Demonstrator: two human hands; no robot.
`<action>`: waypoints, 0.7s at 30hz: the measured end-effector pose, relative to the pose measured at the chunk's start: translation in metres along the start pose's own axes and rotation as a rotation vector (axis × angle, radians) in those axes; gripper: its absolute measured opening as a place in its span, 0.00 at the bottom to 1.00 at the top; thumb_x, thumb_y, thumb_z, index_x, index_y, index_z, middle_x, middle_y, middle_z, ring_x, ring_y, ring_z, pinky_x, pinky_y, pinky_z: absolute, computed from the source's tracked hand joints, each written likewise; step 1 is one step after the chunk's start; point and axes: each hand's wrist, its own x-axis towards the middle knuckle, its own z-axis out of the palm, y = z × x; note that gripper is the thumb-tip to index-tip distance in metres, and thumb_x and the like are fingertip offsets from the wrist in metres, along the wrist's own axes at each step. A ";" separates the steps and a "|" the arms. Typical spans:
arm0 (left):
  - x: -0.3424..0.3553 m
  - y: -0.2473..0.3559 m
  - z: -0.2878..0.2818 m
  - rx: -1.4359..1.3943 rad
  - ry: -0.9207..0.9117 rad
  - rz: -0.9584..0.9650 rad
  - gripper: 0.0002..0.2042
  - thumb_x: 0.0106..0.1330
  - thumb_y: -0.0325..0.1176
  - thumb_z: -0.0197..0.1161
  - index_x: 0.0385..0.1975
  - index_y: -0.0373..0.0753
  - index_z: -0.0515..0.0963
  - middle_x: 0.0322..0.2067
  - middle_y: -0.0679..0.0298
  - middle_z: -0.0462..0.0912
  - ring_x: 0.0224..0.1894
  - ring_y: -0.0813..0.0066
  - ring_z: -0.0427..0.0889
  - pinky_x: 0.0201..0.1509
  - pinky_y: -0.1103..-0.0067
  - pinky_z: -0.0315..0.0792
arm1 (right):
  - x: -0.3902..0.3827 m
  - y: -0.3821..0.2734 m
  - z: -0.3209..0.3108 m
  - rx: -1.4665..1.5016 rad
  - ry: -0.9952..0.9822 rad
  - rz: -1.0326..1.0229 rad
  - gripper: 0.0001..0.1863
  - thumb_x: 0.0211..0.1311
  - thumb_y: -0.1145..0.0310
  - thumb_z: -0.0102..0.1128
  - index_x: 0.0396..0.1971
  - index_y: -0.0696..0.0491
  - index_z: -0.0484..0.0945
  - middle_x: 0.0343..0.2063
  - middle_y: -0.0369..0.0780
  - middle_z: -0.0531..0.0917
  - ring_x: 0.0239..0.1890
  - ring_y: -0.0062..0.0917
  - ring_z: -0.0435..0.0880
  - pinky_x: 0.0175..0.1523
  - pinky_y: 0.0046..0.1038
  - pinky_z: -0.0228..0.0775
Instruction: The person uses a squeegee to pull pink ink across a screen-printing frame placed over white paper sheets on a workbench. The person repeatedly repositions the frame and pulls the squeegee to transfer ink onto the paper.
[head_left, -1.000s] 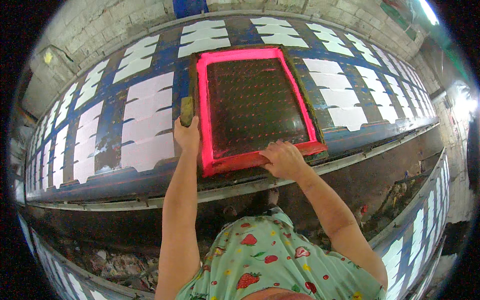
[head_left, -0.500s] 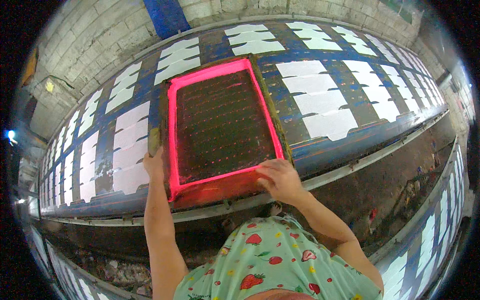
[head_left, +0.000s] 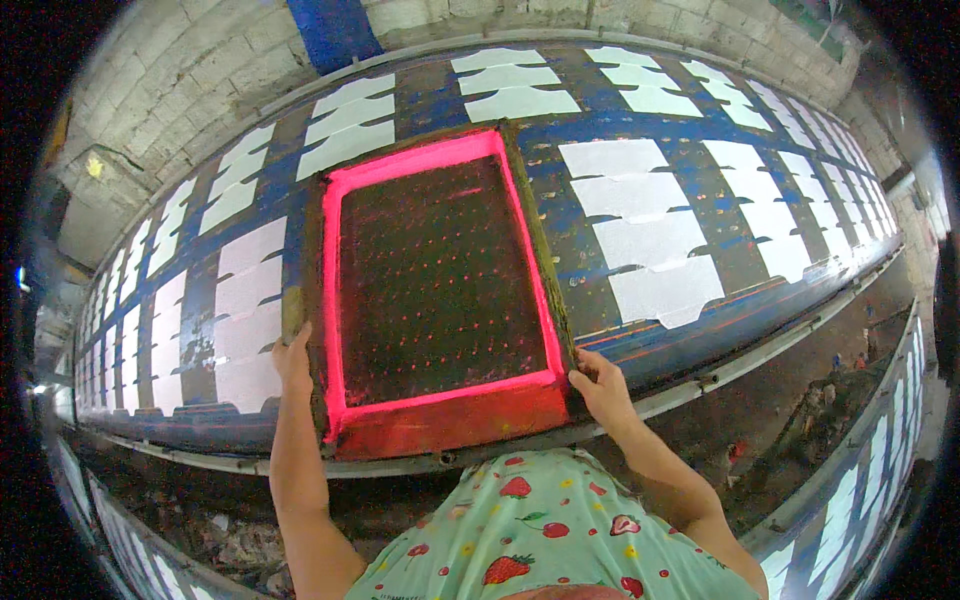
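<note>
A large screen printing frame lies tilted over the near edge of the long table. Its dark mesh carries rows of tiny pink dots, bordered by bright pink ink; the near rim is reddish. At the left side of the frame, my left hand is closed around its edge, by an olive-tan strip whose kind I cannot make out. My right hand pinches the right edge near the lower corner, thumb on top. Some fingers of both hands are hidden by the frame.
White cut fabric pieces lie in rows along the blue-stained table. A metal rail runs along its near edge. Behind stands a block wall with a blue strip. Another table with white pieces is at lower right.
The frame has come nearer to me and slightly left. My right hand has moved from the near rim to the right edge and closed there; my left hand has come nearer with the frame.
</note>
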 end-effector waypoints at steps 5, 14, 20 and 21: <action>-0.008 0.007 0.001 -0.025 -0.003 -0.008 0.22 0.67 0.39 0.79 0.53 0.29 0.87 0.44 0.58 0.90 0.44 0.66 0.86 0.51 0.66 0.79 | 0.004 -0.016 0.008 -0.098 0.079 0.076 0.24 0.73 0.65 0.71 0.63 0.60 0.83 0.46 0.47 0.91 0.46 0.33 0.89 0.55 0.35 0.80; -0.003 0.019 -0.007 -0.228 -0.112 -0.152 0.22 0.67 0.34 0.78 0.56 0.28 0.83 0.45 0.56 0.88 0.42 0.65 0.88 0.49 0.67 0.82 | -0.011 -0.049 -0.010 0.051 0.109 0.039 0.21 0.75 0.63 0.70 0.61 0.58 0.86 0.46 0.46 0.89 0.45 0.31 0.87 0.53 0.34 0.79; -0.038 0.050 0.032 -0.377 -0.170 -0.091 0.22 0.68 0.29 0.77 0.59 0.30 0.82 0.49 0.58 0.88 0.47 0.64 0.88 0.54 0.66 0.83 | 0.017 -0.043 -0.062 -0.108 0.223 -0.095 0.20 0.75 0.64 0.69 0.60 0.57 0.87 0.43 0.46 0.89 0.44 0.33 0.87 0.53 0.34 0.79; -0.048 0.058 0.044 -0.365 -0.165 -0.065 0.21 0.68 0.29 0.77 0.59 0.30 0.82 0.49 0.58 0.89 0.47 0.64 0.88 0.54 0.67 0.83 | 0.025 -0.038 -0.075 -0.111 0.247 -0.079 0.20 0.75 0.64 0.68 0.61 0.56 0.87 0.44 0.48 0.89 0.46 0.37 0.88 0.55 0.36 0.79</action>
